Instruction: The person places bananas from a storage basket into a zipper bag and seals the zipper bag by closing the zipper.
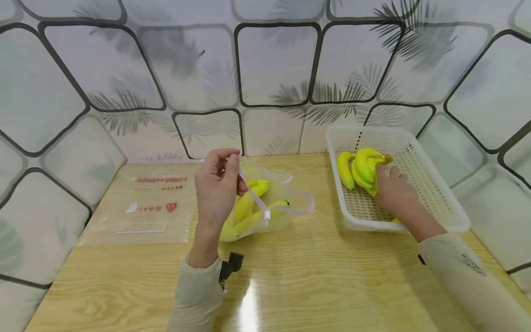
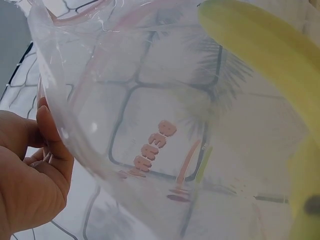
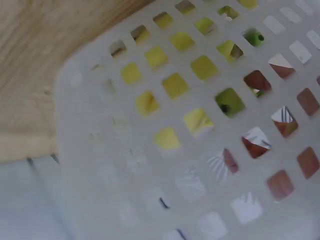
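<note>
While the left hand (image 1: 216, 191) pinches a clear bag (image 1: 258, 201), right hand (image 1: 394, 191) touching bananas (image 1: 364, 168), grip impossible to tell

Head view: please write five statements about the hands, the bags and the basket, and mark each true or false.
1. The left hand holds the edge of a see-through bag with bananas inside. True.
2. The right hand is inside the white basket. True.
3. The basket holds nothing. False: a banana bunch lies in it.
4. A second bag lies flat on the table. True.
5. The second bag is right of the basket. False: it lies left.
</note>
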Demonstrator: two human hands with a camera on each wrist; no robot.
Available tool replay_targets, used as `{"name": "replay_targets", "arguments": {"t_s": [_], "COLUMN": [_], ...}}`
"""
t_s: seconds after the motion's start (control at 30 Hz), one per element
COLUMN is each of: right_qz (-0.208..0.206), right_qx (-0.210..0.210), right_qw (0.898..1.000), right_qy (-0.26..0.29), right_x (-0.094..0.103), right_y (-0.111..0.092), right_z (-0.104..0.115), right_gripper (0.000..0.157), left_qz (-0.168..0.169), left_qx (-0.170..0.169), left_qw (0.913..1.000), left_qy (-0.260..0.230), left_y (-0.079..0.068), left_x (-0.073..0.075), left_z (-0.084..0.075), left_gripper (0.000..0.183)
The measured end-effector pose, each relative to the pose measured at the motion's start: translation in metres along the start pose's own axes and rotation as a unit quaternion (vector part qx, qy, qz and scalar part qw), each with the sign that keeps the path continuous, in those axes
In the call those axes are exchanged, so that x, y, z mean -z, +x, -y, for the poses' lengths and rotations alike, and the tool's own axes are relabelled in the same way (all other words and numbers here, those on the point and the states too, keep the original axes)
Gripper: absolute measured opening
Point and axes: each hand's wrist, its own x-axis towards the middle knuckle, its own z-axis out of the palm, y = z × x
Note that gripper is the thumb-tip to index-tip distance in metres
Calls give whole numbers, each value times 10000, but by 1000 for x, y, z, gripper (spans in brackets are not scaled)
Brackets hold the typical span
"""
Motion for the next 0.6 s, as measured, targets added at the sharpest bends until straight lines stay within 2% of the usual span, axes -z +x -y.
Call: {"name": "replay_targets", "arguments": {"t_s": [0.1,0.2,0.3,0.43,0.53,0.6], "right_qz": [-230,-305,-354,-205,-37,78], "right_qx": [432,1029,1334,1267,1148,1041], "right_qw": [9974,9876,9787,9775,9805,9844], "right_qy": [-527,-1143,-1521,-1676,-1595,-1415], "right_x": [0,2,3,5,8,9], "right_y": [4,9,16,24,29,32], "right_z": [12,23,29,38,45,50], "right_gripper": [63,57,53,44,37,39], "left_qz": [2,-14,-4,25,17,9], "left_qx": [14,-2,-15,-17,-2,3], "left_qw": [10000,10000,10000,10000,10000,10000], "left_qy": [-1,8,5,-19,-39,-50], "left_y": [0,1,1,1,1,2], "left_x": [-1,0,1,1,2,2], "left_z": [0,0,0,1,2,2], "left_gripper": [17,17,17,17,17,17]}}
